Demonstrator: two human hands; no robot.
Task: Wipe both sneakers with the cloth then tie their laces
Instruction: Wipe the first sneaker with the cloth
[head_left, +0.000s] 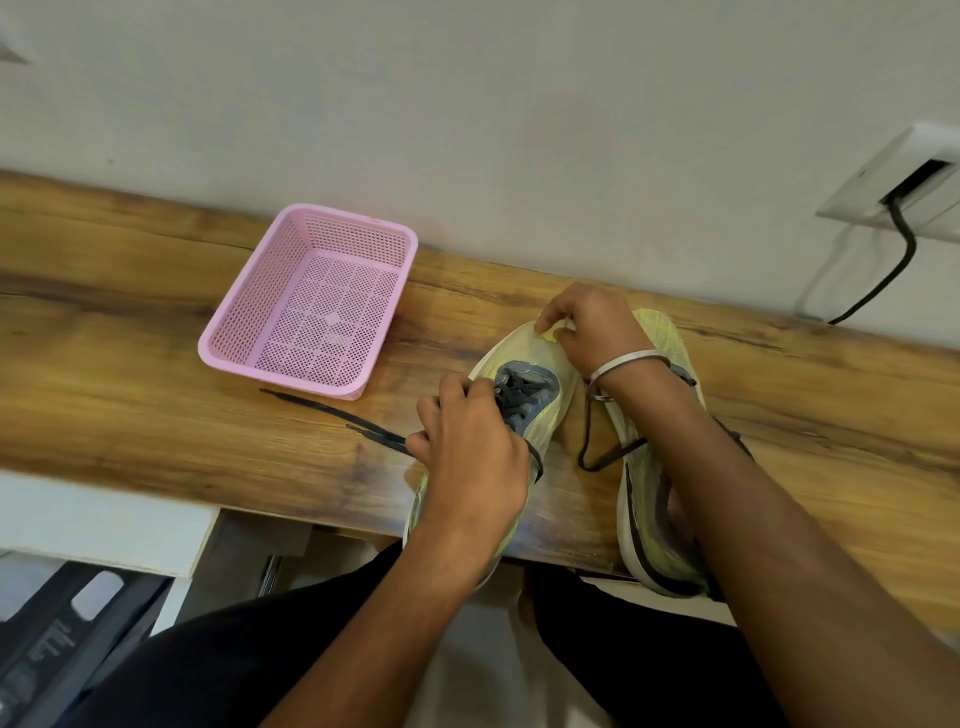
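Beside left sneaker (519, 395), pink basket (311, 296) on table (130, 322).

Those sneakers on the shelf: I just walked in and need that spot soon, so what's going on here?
A person is working on two yellow-green sneakers on a wooden shelf. The left hand grips the dark laces of the left sneaker; the right hand pinches something yellowish at its toe. The right sneaker has loose laces. A pink basket sits nearby.
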